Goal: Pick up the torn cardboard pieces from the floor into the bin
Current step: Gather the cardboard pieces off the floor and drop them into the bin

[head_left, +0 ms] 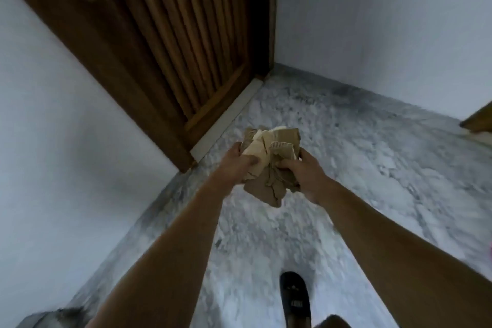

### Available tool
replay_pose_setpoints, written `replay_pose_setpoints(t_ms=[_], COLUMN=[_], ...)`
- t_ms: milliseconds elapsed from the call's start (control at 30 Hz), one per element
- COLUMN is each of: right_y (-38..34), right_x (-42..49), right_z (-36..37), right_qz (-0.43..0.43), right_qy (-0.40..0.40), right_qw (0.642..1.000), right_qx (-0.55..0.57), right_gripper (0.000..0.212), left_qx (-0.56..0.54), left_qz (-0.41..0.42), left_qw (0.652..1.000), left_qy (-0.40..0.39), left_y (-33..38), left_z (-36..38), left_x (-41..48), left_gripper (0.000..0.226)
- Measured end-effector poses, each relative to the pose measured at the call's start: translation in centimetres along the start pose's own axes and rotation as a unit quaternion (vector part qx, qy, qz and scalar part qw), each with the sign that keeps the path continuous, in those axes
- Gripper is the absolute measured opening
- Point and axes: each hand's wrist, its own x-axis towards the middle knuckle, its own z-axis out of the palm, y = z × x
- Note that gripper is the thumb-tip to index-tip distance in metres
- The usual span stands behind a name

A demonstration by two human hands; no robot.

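Two hands were counted: a left hand (237, 161) and a right hand (303, 170), both at frame centre, each on a bare forearm. One bundle of cardboard pieces (269, 162) was held between them; at least five separate pieces showed, though overlap prevented an exact count. One slatted wooden door (181, 34) stood at upper centre. One black sandal (295, 298) showed at lower centre. Two pale walls were counted, one at left (53, 141) and one at upper right (386, 21). One marbled floor (372, 168) was seen. One brown wooden corner (479, 120) appeared at the right edge.
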Motion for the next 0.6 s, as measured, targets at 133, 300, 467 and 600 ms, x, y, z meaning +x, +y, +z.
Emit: replay_pose_setpoints(t_ms=[133,300,467,600], right_y=[-7.6,-11.1,-10.0,-7.0], right_x=[-6.3,-11.6,-15.6,-19.9], right_z=[-10.2,-23.9,-35.9,-45.8], right_qz=[-0.017,-0.044,-0.043,-0.006], right_qy=[0.083,0.148,0.205,0.293], right_qw=[0.994,0.98,0.964,0.933], right_qx=[0.072,0.127,0.163,0.211], right_gripper=[0.029,0.022,0.038,0.046], left_qx=[0.043,0.106,0.15,0.207], left_qz=[0.03,0.058,0.068,0.073], left_qw=[0.995,0.974,0.949,0.909], left_qy=[-0.086,-0.193,-0.269,-0.354], left_y=[11.2,19.5,22.1,22.8], left_z=[9.3,23.1,36.7,49.0], left_x=[-3.2,-5.7,-7.2,-9.0], left_gripper=[0.04,0.039,0.042,0.043])
